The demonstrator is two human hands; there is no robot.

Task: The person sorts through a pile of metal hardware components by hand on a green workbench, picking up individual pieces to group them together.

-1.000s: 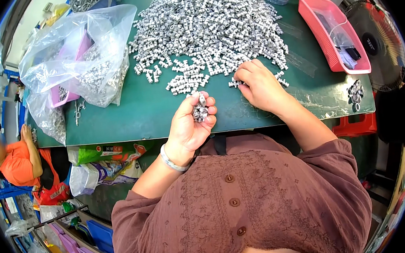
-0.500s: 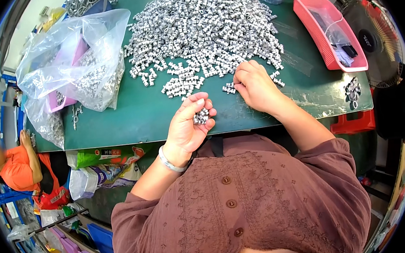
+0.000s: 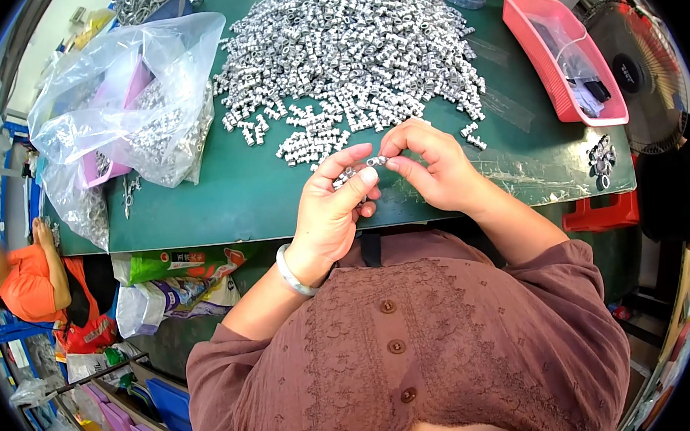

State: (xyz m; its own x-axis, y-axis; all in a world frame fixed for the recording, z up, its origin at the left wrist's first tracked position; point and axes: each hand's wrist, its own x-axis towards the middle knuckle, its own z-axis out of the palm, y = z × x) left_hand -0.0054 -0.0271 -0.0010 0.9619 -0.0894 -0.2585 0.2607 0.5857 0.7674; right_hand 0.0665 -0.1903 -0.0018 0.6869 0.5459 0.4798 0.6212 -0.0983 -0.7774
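Several small silvery metal pieces point(image 3: 341, 180) lie in the curled fingers of my left hand point(image 3: 331, 208). At its thumb tip is a small metal piece point(image 3: 375, 162) with a ring-like opening, which my right hand point(image 3: 437, 166) pinches between thumb and forefinger. The two hands meet just above the near part of the green table. Beyond them spreads a big heap of similar metal pieces point(image 3: 348, 49), with a loose cluster point(image 3: 311, 141) at its near edge. My fingers partly hide the pieces in the left palm.
A clear plastic bag point(image 3: 168, 132) with metal parts and a purple scoop point(image 3: 103, 170) lies at the left on the green table point(image 3: 223, 209). At the right stand a pink basket point(image 3: 553, 77), a few dark rings point(image 3: 601, 159) and a fan point(image 3: 633, 71). A co-worker point(image 3: 30, 281) sits far left.
My right hand has come from the edge of the heap toward my left hand, with a small metal piece in its fingertips. The left thumb and forefinger have moved up to it.
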